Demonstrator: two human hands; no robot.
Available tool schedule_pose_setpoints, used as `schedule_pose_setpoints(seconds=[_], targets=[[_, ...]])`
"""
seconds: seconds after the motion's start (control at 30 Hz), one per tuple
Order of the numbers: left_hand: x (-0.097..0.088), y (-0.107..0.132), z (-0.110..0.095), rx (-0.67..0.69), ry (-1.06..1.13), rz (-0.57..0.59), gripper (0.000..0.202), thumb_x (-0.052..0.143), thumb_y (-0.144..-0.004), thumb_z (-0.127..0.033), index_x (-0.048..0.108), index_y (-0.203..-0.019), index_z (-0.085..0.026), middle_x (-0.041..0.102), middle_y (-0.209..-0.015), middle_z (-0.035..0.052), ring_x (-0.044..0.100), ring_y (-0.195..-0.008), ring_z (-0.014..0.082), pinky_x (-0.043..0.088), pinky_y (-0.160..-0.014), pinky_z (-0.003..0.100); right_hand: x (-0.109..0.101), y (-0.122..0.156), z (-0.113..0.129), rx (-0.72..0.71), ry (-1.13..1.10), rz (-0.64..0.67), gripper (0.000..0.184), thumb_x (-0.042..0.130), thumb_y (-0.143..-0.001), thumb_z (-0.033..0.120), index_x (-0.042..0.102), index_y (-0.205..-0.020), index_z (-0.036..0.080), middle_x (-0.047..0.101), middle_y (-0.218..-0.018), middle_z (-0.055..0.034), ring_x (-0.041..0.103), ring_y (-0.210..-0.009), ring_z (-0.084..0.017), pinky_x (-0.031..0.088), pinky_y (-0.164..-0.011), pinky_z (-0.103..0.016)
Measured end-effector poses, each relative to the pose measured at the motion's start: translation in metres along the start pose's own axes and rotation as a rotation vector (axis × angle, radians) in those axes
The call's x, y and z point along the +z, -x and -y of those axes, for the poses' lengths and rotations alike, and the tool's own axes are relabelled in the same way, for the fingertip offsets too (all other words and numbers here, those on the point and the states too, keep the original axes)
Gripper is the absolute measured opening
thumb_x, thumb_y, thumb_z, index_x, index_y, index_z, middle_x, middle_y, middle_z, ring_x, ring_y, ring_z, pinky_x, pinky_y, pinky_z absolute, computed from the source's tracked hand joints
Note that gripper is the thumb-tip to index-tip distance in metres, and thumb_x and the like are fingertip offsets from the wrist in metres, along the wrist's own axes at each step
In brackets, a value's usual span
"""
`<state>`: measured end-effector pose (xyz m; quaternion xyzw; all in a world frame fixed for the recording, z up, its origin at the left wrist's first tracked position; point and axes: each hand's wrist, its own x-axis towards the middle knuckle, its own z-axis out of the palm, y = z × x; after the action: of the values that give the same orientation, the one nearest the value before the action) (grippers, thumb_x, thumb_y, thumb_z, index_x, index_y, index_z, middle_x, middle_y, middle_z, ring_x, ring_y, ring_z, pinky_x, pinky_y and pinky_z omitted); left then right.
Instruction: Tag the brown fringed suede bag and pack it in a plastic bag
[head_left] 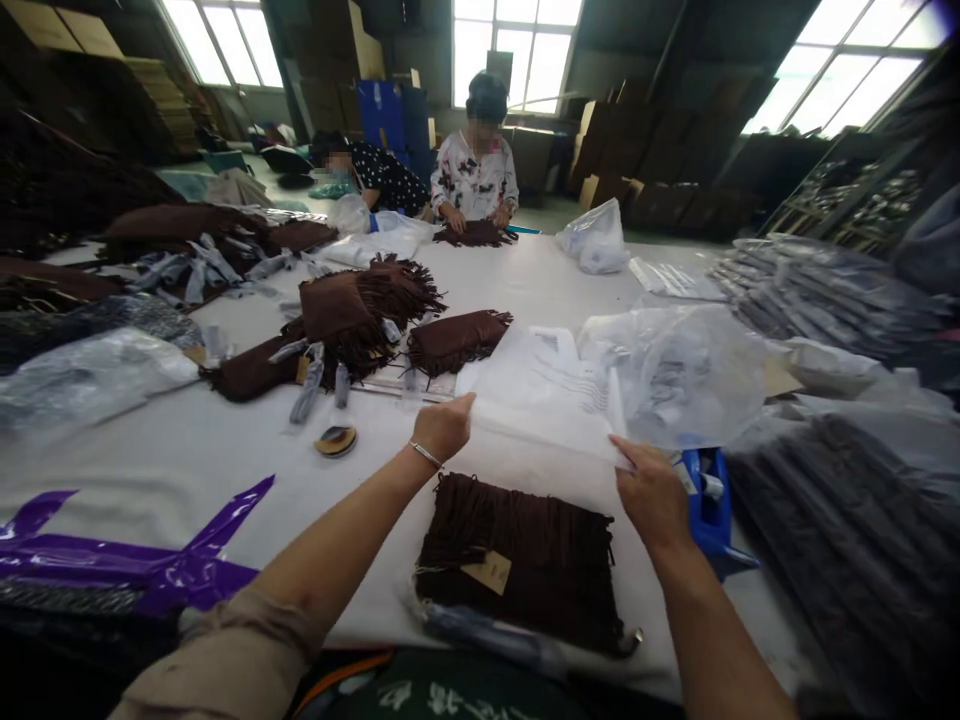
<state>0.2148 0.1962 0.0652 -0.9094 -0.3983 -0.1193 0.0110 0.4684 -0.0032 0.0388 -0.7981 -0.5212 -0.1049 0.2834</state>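
A worker's two bare hands are gripping a clear plastic bag (pixel 544 400) at a long white table (pixel 172 460) in a packing hall. The left hand (pixel 442 428) is pinching the bag's left edge with closed fingers; the right hand (pixel 651 492) is clamping its right corner between thumb and fingers. The bag is lying flat and printed side up, its near end overlapping the far edge of a folded dark brown fringed garment (pixel 517 560).

That garment, with a tan paper tag (pixel 487 572) on top, is resting just in front of the bag, between the two forearms, at the table's near edge. To the bag's right, a heap of crumpled clear bags (pixel 675 375) is touching it, and a blue tape dispenser (pixel 709 505) is sitting just beside the right hand. Beyond the bag's far left corner, more brown fringed pieces (pixel 360 310) are lying on the table. Strips of purple tape (pixel 150 565) are stuck down well to the bag's left. Far behind the bag, two other people (pixel 476 165) are handling another fringed piece (pixel 474 234) at the table's far end.
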Motion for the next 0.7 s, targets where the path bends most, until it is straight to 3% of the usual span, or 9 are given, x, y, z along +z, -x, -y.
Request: schedule_pose_setpoints(seconds=[0.07,0.17,0.23,0.3,0.4,0.5,0.6,0.7], targets=[[0.007,0.016,0.009,-0.215,0.161,-0.035,0.045,0.038,-0.088,-0.017,0.043,-0.133,-0.016,0.064,-0.104,0.0188,0.063,-0.092,0.0329,0.047,-0.078,0.045,0.007,0.019,-0.022,0.178,-0.136,-0.105,0.045,0.048,-0.076,0.018,0.058,-0.119,0.02,0.06,-0.101,-0.0073,0.054,-0.089,-0.023,0.043,-0.085,-0.039],[0.024,0.031,0.006,-0.491,0.708,0.026,0.044,0.043,-0.088,-0.021,0.045,-0.132,-0.019,0.064,-0.107,0.0153,0.057,-0.106,0.0301,0.043,-0.091,0.044,0.029,0.043,-0.045,0.576,-0.694,-0.183,0.058,0.057,-0.064,0.016,0.056,-0.121,0.027,0.062,-0.097,-0.0014,0.056,-0.07,-0.016,0.047,-0.062,-0.029],[0.036,0.026,-0.007,-0.554,0.986,0.121,0.04,0.041,-0.089,-0.022,0.048,-0.129,-0.017,0.066,-0.099,0.0134,0.061,-0.101,0.0262,0.047,-0.088,0.04,0.043,0.048,-0.052,0.761,-1.069,-0.205,0.065,0.057,-0.057,0.013,0.054,-0.12,0.03,0.061,-0.088,0.0033,0.053,-0.057,-0.01,0.041,-0.046,-0.02],[0.047,0.01,-0.027,-0.571,1.141,0.213,0.037,0.035,-0.091,-0.022,0.052,-0.123,-0.012,0.068,-0.09,0.0127,0.066,-0.086,0.0218,0.053,-0.078,0.035,0.052,0.045,-0.057,0.81,-1.244,-0.206,0.061,0.057,-0.059,0.015,0.053,-0.118,0.03,0.061,-0.088,0.0043,0.055,-0.059,-0.008,0.045,-0.047,-0.017],[0.06,-0.021,-0.061,-0.591,1.379,0.325,0.034,0.031,-0.091,-0.015,0.05,-0.118,-0.005,0.068,-0.09,0.0145,0.068,-0.078,0.0163,0.055,-0.073,0.028,0.056,0.039,-0.059,0.817,-1.337,-0.157,0.044,0.055,-0.07,0.022,0.054,-0.113,0.027,0.062,-0.106,-0.0014,0.062,-0.087,-0.014,0.055,-0.076,-0.029],[0.074,-0.04,-0.078,-0.616,1.537,0.419,0.029,0.034,-0.092,-0.015,0.047,-0.115,-0.003,0.067,-0.096,0.0175,0.068,-0.08,0.0148,0.056,-0.074,0.026,0.056,0.051,-0.055,0.844,-1.381,-0.107,0.041,0.053,-0.069,0.021,0.056,-0.11,0.019,0.059,-0.116,-0.0092,0.058,-0.106,-0.02,0.047,-0.095,-0.04],[0.086,-0.043,-0.061,-0.633,1.585,0.541,0.025,0.045,-0.09,-0.022,0.051,-0.106,-0.004,0.067,-0.096,0.0199,0.068,-0.077,0.0168,0.057,-0.071,0.029,0.057,0.079,-0.045,0.847,-1.292,0.063,0.04,0.056,-0.067,0.025,0.06,-0.105,0.015,0.061,-0.114,-0.0107,0.053,-0.114,-0.023,0.042,-0.102,-0.04],[0.089,-0.035,-0.024,-0.588,1.564,0.677,0.018,0.06,-0.078,-0.017,0.058,-0.092,-0.007,0.069,-0.088,0.0162,0.068,-0.077,0.0179,0.056,-0.07,0.028,0.058,0.105,-0.038,0.722,-0.967,0.203,0.037,0.053,-0.068,0.037,0.064,-0.097,0.019,0.065,-0.103,-0.0056,0.049,-0.118,-0.027,0.039,-0.103,-0.042]])
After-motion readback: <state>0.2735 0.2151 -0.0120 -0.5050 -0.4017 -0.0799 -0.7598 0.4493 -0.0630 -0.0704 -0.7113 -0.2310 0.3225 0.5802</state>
